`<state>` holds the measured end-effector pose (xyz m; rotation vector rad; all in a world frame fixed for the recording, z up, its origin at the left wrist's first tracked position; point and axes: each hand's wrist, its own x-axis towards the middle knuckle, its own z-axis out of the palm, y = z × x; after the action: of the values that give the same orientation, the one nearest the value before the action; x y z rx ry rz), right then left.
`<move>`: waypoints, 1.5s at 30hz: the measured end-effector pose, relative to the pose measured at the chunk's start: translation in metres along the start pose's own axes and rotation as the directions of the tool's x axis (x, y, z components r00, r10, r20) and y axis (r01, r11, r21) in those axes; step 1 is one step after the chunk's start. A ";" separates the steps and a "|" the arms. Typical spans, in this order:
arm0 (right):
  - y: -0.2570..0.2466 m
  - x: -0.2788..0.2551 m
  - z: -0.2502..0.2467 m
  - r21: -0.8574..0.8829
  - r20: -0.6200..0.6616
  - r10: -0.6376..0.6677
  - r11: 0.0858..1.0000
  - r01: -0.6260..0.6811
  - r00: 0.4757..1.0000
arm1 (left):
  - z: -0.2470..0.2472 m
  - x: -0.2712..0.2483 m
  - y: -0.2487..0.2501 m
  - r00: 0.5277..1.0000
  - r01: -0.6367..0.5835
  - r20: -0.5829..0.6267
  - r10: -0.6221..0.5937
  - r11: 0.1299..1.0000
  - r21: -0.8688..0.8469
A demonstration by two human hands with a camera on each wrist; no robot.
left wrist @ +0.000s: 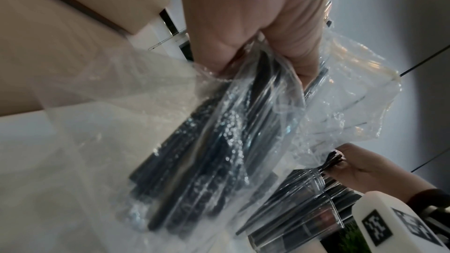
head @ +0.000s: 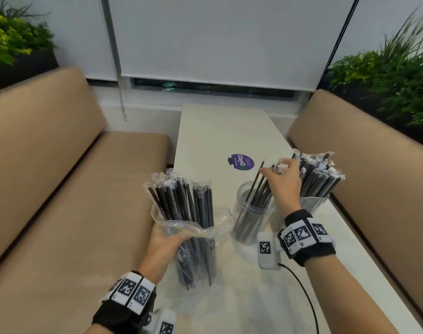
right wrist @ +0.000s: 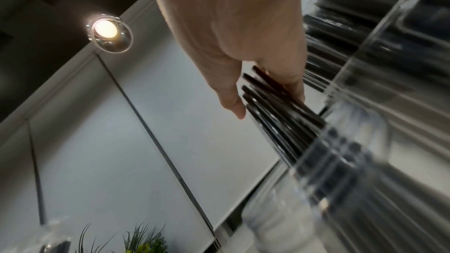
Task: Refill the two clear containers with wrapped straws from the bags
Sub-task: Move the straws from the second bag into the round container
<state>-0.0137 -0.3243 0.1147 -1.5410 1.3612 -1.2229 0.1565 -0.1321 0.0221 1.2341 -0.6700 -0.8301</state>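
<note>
- Our left hand grips the crumpled clear plastic bag of black wrapped straws around its middle, at 7 o'clock on the white table; the straw tops fan out above the bag's open mouth.
- The left wrist view shows what the head view hides: our fingers curl into the plastic, and the bag's lower end lies against the tabletop.
- Our right hand pinches the tops of a small bunch of thin black straws that stand slanted in the round clear plastic container at 5 o'clock.
- Only the right wrist view shows the thumb and fingers closing on those straw tops from both sides.
- Just right of it, at 4 o'clock, the square clear container stands packed with wrapped black straws, partly behind our right wrist.
- A round purple sticker lies on the table at 12 o'clock from the containers.
</note>
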 end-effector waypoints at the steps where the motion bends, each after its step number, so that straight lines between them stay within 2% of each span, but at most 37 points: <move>1: -0.004 0.000 -0.004 -0.017 0.001 -0.044 0.999 0.044 0.999 | 0.000 0.000 0.000 1.000 0.002 0.003 -0.002 1.000 0.005; 3: -0.017 0.001 -0.012 -0.132 0.011 -0.194 0.972 0.193 0.981 | -0.001 0.001 0.000 1.000 0.012 0.006 -0.012 1.000 0.009; 5: -0.036 -0.003 -0.020 -0.272 -0.002 -0.414 0.876 0.398 0.910 | -0.001 0.003 0.001 1.000 0.021 0.001 -0.021 1.000 0.001; 7: -0.054 -0.015 -0.025 -0.287 -0.027 -0.555 0.801 0.525 0.832 | 0.000 0.004 0.000 1.000 0.021 0.001 -0.021 1.000 -0.002; 8: -0.060 -0.024 -0.027 -0.240 -0.011 -0.554 0.810 0.536 0.832 | 0.000 0.004 0.001 1.000 0.017 0.007 -0.017 1.000 -0.001; 9: -0.064 -0.036 -0.026 -0.162 0.043 -0.502 0.850 0.502 0.864 | 0.002 0.004 0.002 1.000 0.014 0.014 -0.014 1.000 0.000; 10: -0.066 -0.050 -0.023 -0.074 0.151 -0.407 0.904 0.421 0.901 | 0.003 0.004 0.004 1.000 0.011 0.023 -0.011 1.000 0.002; 11: -0.063 -0.063 -0.017 -0.026 0.289 -0.297 0.948 0.317 0.910 | 0.005 0.004 0.006 0.999 0.010 0.031 -0.010 1.000 0.000; 12: -0.058 -0.075 -0.009 -0.038 0.425 -0.192 0.973 0.229 0.884 | 0.008 0.003 0.007 0.999 0.008 0.043 -0.008 1.000 0.002; 13: -0.049 -0.085 0.000 -0.079 0.537 -0.110 0.980 0.180 0.836 | 0.011 0.002 0.009 0.998 0.005 0.055 -0.005 1.000 0.003; 14: -0.039 -0.092 0.009 -0.105 0.612 -0.072 0.980 0.171 0.787 | 0.014 0.001 0.010 0.997 -0.001 0.075 0.001 1.000 0.001; 15: -0.028 -0.098 0.017 -0.116 0.651 -0.081 0.972 0.205 0.755 | 0.017 -0.001 0.011 0.995 -0.006 0.095 0.007 1.000 -0.003; 16: -0.020 -0.101 0.024 -0.119 0.654 -0.112 0.961 0.249 0.748 | 0.020 -0.003 0.011 0.994 -0.010 0.112 0.011 1.000 -0.008; 18: -0.010 -0.101 0.029 -0.119 0.616 -0.147 0.954 0.276 0.774 | 0.022 -0.006 0.012 0.991 -0.015 0.129 0.017 1.000 -0.011; 23: -0.016 -0.092 0.022 0.075 0.540 -0.164 0.986 0.147 0.825 | 0.017 -0.007 0.010 0.992 0.023 0.125 -0.017 0.999 -0.046; 26: -0.024 -0.083 0.016 0.141 0.512 -0.173 0.983 0.116 0.842 | 0.018 -0.006 0.009 0.991 0.033 0.129 -0.028 0.999 -0.039; 31: -0.038 -0.076 0.008 0.317 0.515 -0.153 0.948 -0.022 0.844 | 0.024 -0.002 0.007 0.990 0.046 0.135 -0.043 0.999 -0.022; 37: -0.050 -0.063 0.011 0.414 0.231 -0.228 0.903 0.117 0.946 | 0.032 0.000 0.008 0.986 0.038 0.162 -0.036 0.999 -0.008; 41: -0.072 -0.048 0.007 0.480 0.080 -0.240 0.860 0.174 0.967 | 0.038 -0.001 0.007 0.982 0.047 0.183 -0.038 0.998 -0.042; 45: -0.104 -0.024 -0.008 0.531 -0.034 -0.282 0.807 0.257 0.959 | 0.034 0.002 0.001 0.981 0.093 0.177 -0.084 0.995 -0.045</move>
<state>0.0083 -0.2822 0.2108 -1.3669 0.6857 -1.5674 0.1303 -0.1517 0.0307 1.1580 -0.7336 -1.0332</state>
